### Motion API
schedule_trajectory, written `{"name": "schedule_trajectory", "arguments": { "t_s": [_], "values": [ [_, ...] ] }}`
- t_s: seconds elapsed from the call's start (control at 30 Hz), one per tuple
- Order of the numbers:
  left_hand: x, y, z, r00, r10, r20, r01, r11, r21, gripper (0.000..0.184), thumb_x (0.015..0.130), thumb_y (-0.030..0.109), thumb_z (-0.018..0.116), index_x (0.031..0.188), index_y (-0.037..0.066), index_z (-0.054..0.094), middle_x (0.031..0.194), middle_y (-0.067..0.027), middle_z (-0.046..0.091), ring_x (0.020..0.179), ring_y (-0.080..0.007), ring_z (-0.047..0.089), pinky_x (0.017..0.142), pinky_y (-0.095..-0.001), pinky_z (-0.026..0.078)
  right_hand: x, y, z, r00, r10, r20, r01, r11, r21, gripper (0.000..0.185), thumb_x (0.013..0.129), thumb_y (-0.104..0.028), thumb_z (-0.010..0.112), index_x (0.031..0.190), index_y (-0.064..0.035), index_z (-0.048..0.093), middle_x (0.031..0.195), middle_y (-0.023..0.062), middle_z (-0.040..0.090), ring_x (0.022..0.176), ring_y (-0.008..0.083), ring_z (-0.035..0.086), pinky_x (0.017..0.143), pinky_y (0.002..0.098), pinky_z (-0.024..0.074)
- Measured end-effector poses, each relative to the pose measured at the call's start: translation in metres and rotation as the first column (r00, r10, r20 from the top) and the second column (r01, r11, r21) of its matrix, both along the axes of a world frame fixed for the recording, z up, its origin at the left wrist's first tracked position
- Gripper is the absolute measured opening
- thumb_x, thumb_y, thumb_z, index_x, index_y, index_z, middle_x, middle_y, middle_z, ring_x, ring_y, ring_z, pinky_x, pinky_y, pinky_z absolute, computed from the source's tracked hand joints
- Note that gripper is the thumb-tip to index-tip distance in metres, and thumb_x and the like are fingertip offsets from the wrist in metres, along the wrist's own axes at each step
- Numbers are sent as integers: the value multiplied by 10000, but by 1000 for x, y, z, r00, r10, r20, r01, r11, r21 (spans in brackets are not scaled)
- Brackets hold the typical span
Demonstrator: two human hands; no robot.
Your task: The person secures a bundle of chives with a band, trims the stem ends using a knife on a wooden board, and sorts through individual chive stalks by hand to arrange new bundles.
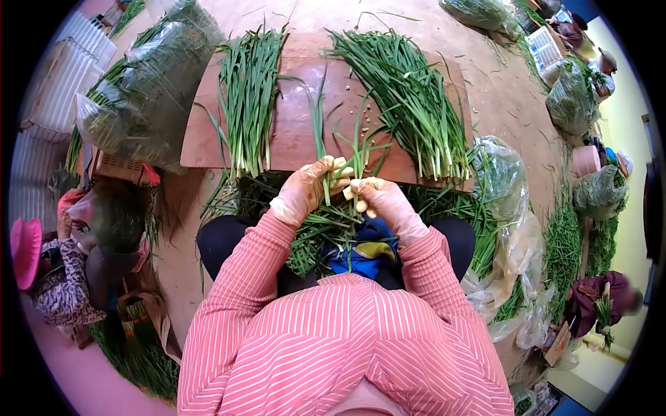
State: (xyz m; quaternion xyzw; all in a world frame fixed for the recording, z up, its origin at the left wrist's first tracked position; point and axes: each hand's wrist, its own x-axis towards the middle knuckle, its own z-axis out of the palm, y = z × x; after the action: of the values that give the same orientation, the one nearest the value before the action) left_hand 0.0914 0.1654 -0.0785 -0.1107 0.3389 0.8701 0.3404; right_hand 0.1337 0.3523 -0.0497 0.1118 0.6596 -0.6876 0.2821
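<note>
Just beyond the lap, at the near edge of a flat reddish-brown board (300, 61), the pale-gloved left hand (298, 193) is clamped on a long slender green stalk (317, 128), its leaves extending over the board, its pale base below the fingers. The pale-gloved right hand (390, 204), fingertips together, pinches a short leafy green sprig (358, 149) rising above the grip.

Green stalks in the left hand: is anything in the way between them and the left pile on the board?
Nothing visible blocks that path. Between the green stalks in the left hand and the left pile, mostly bare board shows.
</note>
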Motion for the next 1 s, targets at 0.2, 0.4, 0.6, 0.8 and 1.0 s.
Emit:
{"name": "schedule_trajectory", "arguments": {
  "t_s": [0.2,0.4,0.6,0.8,1.0],
  "values": [
    [1,4,-32,986,-144,-84,156,976,149,298,952,241,479,1125,13,566,1035,-95,634,928,-199,601,838,-352,478,1,-15,-17,998,19,-60,-15,997,71,224,907,-258,539,860,-45,590,607,-4,553,495,80,486,444,239,377],
    [9,4,1,936,-315,-155,281,937,-210,324,918,277,564,1064,-8,609,914,-83,668,770,-173,642,682,-288,526,2,-18,-12,931,321,-173,-213,864,455,228,892,-260,544,860,-58,645,628,-6,568,538,83,496,502,245,405],
    [15,-1,6,999,-16,-43,11,995,-100,370,881,253,612,1136,-13,569,1095,-129,633,1011,-248,599,907,-365,465,26,-29,6,922,375,-91,-285,821,494,313,907,-346,532,824,-67,647,638,60,624,562,154,602,572,309,478],
    [20,4,-14,987,159,-18,-159,987,-25,255,913,199,553,1043,-15,605,1013,-134,654,940,-233,635,894,-361,493,45,3,-5,809,584,-61,-378,598,707,329,907,-356,530,809,-63,643,662,96,635,580,203,627,574,327,481],
    [7,-9,2,989,133,-66,-138,988,-69,341,932,205,527,1170,-39,537,1090,-173,626,1012,-277,613,898,-357,490,51,18,-3,931,298,-213,-145,834,533,397,843,-297,605,1128,-20,616,1078,188,627,1027,277,605,911,338,451]
  ]
}}
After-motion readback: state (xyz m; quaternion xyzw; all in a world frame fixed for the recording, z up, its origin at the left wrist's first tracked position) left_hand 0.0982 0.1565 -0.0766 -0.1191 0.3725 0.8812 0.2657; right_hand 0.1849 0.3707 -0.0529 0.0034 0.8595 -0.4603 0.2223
